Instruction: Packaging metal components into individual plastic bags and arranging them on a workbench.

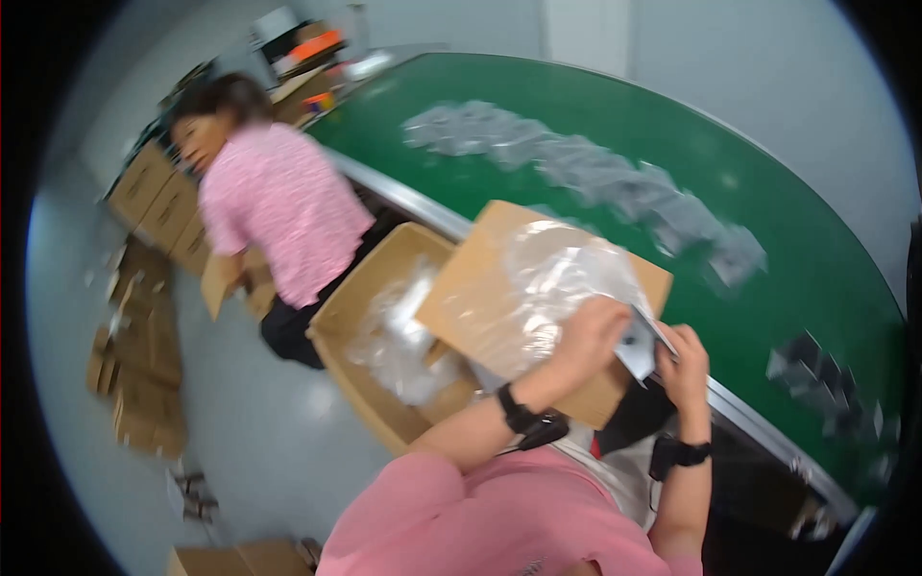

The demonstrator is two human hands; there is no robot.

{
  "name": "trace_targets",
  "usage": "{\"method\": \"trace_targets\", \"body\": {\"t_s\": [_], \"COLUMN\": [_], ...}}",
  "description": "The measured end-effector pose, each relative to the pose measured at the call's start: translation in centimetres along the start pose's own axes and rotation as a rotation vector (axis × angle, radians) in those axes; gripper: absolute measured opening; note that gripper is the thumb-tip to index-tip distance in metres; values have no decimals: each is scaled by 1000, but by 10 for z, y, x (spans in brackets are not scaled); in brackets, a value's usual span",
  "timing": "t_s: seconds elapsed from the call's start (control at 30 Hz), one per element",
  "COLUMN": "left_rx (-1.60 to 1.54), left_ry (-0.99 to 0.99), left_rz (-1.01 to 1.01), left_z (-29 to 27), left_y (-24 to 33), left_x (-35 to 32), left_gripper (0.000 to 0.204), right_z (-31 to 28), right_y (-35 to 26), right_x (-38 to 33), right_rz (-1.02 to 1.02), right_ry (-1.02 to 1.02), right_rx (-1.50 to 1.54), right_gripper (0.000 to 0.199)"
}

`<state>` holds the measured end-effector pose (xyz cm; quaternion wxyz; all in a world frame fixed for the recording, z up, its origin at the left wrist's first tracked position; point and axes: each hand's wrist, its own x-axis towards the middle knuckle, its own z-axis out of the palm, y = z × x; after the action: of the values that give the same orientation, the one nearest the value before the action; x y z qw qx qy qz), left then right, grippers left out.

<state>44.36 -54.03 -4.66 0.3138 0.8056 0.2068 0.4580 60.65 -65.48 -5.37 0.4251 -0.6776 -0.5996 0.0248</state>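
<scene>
My right hand [684,372] has its fingers closed on the right edge of a small flat grey-white piece [634,351] with a dark edge; its exact kind is too blurred to tell. On the other side, my left hand [590,336] pinches the same piece near its upper edge. Both hands are above a cardboard sheet [468,305], which lies partly over a large box and the table's edge. Clear plastic bags [557,261] are spread on the sheet, next to my left hand.
A large open tan box [331,331] holding clear plastic [408,350] stands left of the sheet. Small clear bags [615,178] lie in a row on the green table [768,206], with darker packets [816,370] at right. A co-worker in pink [279,197] bends at left, near stacked cartons [173,206].
</scene>
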Motion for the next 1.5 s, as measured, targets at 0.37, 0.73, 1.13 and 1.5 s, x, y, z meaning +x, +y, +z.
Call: {"method": "trace_targets", "body": {"t_s": [0.37,0.73,1.13,1.5], "left_rx": [42,100,-185,-140], "left_ry": [33,105,42,-94], "left_rz": [-60,149,-133,-153], "left_z": [-2,3,10,22], "left_y": [8,18,38,12], "left_x": [-2,-5,-14,-31], "left_gripper": [12,13,10,67], "right_z": [4,14,28,30], "right_y": [-12,-4,8,-25], "right_x": [2,-5,-13,10], "right_rz": [-99,17,226,230], "right_ry": [-48,-27,190,553], "right_rx": [5,133,534,215], "right_gripper": [35,21,25,20]}}
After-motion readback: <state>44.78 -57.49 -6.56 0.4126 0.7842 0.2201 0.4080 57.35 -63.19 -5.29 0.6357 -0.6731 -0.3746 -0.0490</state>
